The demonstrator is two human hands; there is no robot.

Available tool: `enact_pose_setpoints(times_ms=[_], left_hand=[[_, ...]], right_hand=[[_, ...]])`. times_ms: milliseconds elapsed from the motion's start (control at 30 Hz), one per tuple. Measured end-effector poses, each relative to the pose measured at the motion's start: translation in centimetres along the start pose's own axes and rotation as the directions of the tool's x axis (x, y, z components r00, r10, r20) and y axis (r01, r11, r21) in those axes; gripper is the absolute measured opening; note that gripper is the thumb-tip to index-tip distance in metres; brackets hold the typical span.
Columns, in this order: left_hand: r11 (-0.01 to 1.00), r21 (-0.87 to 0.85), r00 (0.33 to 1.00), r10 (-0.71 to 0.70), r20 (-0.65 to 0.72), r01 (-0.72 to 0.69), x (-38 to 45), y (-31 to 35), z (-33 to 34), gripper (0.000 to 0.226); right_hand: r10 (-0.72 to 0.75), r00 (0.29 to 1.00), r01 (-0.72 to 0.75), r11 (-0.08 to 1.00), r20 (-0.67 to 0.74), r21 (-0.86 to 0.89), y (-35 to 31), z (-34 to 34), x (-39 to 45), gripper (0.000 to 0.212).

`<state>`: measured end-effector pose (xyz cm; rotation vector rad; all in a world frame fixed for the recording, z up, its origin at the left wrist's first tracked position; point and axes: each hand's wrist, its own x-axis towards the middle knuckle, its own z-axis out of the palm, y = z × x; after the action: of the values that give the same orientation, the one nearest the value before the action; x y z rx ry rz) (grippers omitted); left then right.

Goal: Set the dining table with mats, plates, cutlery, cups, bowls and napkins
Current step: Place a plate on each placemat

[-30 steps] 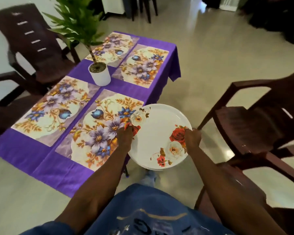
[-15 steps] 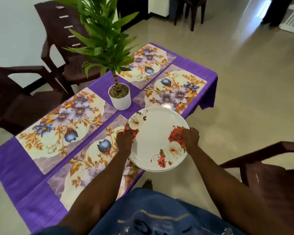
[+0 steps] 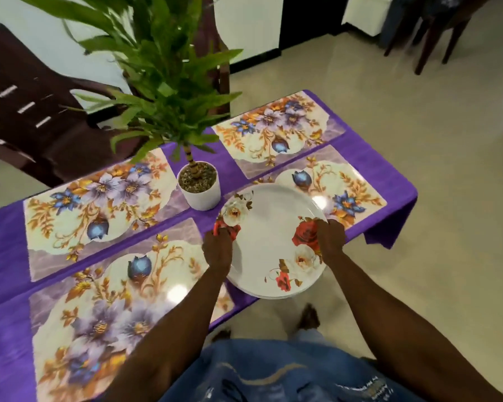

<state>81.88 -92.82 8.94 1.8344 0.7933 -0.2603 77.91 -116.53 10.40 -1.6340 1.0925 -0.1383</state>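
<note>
Both hands, left hand (image 3: 217,248) and right hand (image 3: 330,237), grip opposite rims of the stack of plates (image 3: 273,242), held just short of the far-right mat (image 3: 346,187).

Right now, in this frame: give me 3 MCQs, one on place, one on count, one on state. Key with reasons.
1. Where does the potted plant stand?
A. on the floor
B. mid-table, between the mats
C. on a chair

2. How many floral mats lie on the purple tablecloth?
A. two
B. four
C. six

3. How are the plates held?
A. both hands grip the rim
B. one hand only
C. lying untouched on a mat

Key: 1 B, its white pot sits on the cloth between mats. 2 B, four mats show. 3 A, left hand and right hand grip opposite edges.
</note>
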Motion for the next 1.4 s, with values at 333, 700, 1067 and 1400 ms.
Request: enact_pose_setpoints(times_ms=[333, 700, 1067, 1400], left_hand=[[0.997, -0.080, 0.995, 0.001, -0.101, -0.009, -3.8, 3.3, 9.3, 0.032], [0.998, 0.069, 0.959, 0.007, -0.282, 0.013, -0.7, 4.8, 14.0, 0.033], [0.999, -0.004, 0.912, 0.037, -0.409, -0.042, -1.8, 5.2, 15.7, 0.032], [0.996, -0.050, 0.897, 0.041, -0.439, -0.069, -2.1, 4.7, 16.0, 0.034]], right_hand=[[0.022, 0.984, 0.002, 0.990, 0.174, -0.138, -2.0, -4.5, 12.3, 0.042], [-0.128, 0.972, 0.165, 0.969, 0.199, -0.183, -4.9, -3.1, 17.3, 0.023], [-0.150, 0.965, 0.224, 0.898, 0.215, -0.379, -6.3, -1.8, 19.4, 0.033], [-0.296, 0.914, 0.403, 0.737, 0.276, -0.543, -5.6, -1.9, 20.5, 0.032]])
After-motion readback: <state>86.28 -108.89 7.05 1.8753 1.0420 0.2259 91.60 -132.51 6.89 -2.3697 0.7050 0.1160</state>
